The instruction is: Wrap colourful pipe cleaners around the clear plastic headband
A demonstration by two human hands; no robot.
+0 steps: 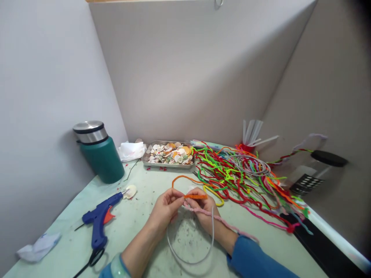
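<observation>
While pinched, orange piece [197, 197], lying crosswise

A craft booth or small handcraft workshop is suggested. The table [129, 220] is enclosed by plain walls [174, 77], and its pale cover is marked with dark specks. A glue gun [100, 216] is laid at one side; bright yarn [228, 170] is heaped near a tray [169, 166] filled with small discs [168, 152]. White sticks [254, 133] are kept upright nearby, and an orange strand [196, 197] is held by hand.
</observation>
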